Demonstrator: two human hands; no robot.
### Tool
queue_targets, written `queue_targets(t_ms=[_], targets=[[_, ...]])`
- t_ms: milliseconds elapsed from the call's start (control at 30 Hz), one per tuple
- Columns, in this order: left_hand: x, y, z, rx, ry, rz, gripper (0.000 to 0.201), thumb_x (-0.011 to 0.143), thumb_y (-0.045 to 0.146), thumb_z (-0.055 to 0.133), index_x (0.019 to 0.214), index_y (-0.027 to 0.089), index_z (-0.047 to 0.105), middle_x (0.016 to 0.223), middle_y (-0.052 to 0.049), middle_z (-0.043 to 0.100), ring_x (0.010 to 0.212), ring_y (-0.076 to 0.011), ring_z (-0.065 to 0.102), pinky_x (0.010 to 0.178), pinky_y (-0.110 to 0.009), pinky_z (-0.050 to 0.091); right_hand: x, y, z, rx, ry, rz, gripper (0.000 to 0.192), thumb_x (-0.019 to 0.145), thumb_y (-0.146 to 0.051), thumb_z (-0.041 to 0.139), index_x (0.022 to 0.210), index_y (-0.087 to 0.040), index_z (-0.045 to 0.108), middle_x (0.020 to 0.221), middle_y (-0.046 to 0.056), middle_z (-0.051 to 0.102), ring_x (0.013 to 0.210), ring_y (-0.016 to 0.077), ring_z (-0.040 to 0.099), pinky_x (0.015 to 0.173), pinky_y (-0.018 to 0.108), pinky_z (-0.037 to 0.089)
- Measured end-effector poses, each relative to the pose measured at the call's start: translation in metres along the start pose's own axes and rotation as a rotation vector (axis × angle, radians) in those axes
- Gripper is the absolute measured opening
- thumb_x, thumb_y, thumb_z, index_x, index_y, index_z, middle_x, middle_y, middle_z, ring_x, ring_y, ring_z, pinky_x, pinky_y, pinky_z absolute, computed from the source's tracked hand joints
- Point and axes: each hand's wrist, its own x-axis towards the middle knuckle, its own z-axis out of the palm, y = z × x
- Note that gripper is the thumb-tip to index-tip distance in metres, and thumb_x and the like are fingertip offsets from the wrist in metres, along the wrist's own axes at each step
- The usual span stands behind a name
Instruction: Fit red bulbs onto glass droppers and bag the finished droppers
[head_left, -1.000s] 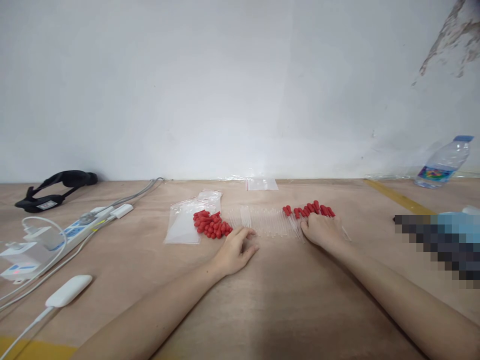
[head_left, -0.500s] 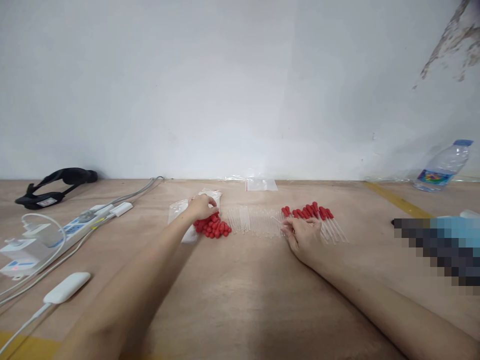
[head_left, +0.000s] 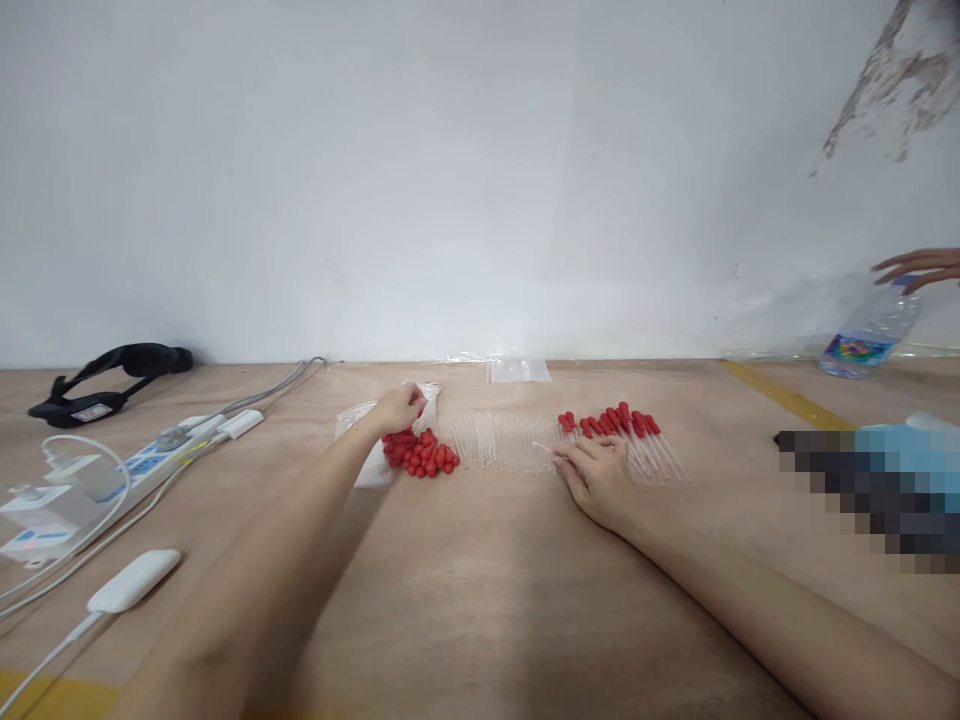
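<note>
Red caps (head_left: 420, 455) lie just under the left hand (head_left: 396, 408), its fingers curled together; the right hand (head_left: 596, 470) fingers pinch one clear tube (head_left: 543, 447)

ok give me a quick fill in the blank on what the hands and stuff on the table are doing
1. The left hand reaches into the pile of loose ____ rubber bulbs.
2. The right hand holds one clear glass ____.
3. The finished droppers with red caps lie to the ____ of the row of bare glass tubes.
4. Another person's hand reaches over a clear plastic ____.

Missing words: red; tube; right; bottle
</note>
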Motion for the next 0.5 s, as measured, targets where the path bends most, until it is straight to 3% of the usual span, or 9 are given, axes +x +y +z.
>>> queue_targets(t_ms=[67,133,233,367,500], targets=[[-0.014,0.01,0.004,-0.069,0.112,0.071,0.025,0.087,0.027,0.029,0.092,0.015,0.05,0.091,-0.005,0.061,0.081,-0.0143,0.057,0.068,-0.024,0.043,0.0,0.001,0.001,0.026,0.037,-0.018,0.023,0.087,-0.024,0.038,0.083,-0.017,0.06,0.074,0.002,0.061,0.069,0.0118,0.052,0.08,0.033,0.022],[-0.034,0.026,0.016,-0.248,0.185,0.234,0.022,0.088,0.028,0.029,0.097,0.017,0.046,0.091,-0.004,0.06,0.079,-0.0129,0.057,0.069,-0.024,0.044,0.0,0.001,0.002,0.059,0.068,-0.033,0.021,0.086,-0.024,0.039,0.082,-0.017,0.058,0.074,0.002,0.061,0.068,0.0115,0.052,0.078,0.032,0.023],[-0.068,0.051,0.043,-0.463,0.108,0.433,0.018,0.083,0.031,0.046,0.096,0.018,0.048,0.087,-0.003,0.061,0.079,-0.0146,0.058,0.069,-0.025,0.045,0.0,-0.003,0.001,0.114,0.067,-0.045,0.018,0.085,-0.023,0.04,0.081,-0.018,0.057,0.074,0.001,0.061,0.068,0.0116,0.051,0.078,0.032,0.024],[-0.094,0.07,0.07,-0.499,0.051,0.454,0.017,0.082,0.029,0.05,0.091,0.017,0.056,0.084,-0.004,0.061,0.076,-0.0149,0.057,0.066,-0.025,0.045,-0.002,-0.014,-0.002,0.165,0.018,-0.062,0.016,0.084,-0.024,0.042,0.081,-0.018,0.057,0.073,0.001,0.061,0.065,0.0115,0.051,0.076,0.031,0.025],[-0.098,0.071,0.074,-0.467,0.032,0.453,0.016,0.083,0.028,0.048,0.084,0.016,0.059,0.077,-0.002,0.059,0.067,-0.0126,0.053,0.059,-0.022,0.042,-0.002,-0.025,-0.005,0.206,-0.043,-0.071,0.016,0.083,-0.023,0.043,0.082,-0.018,0.058,0.077,0.001,0.063,0.064,0.011,0.051,0.075,0.032,0.025]])
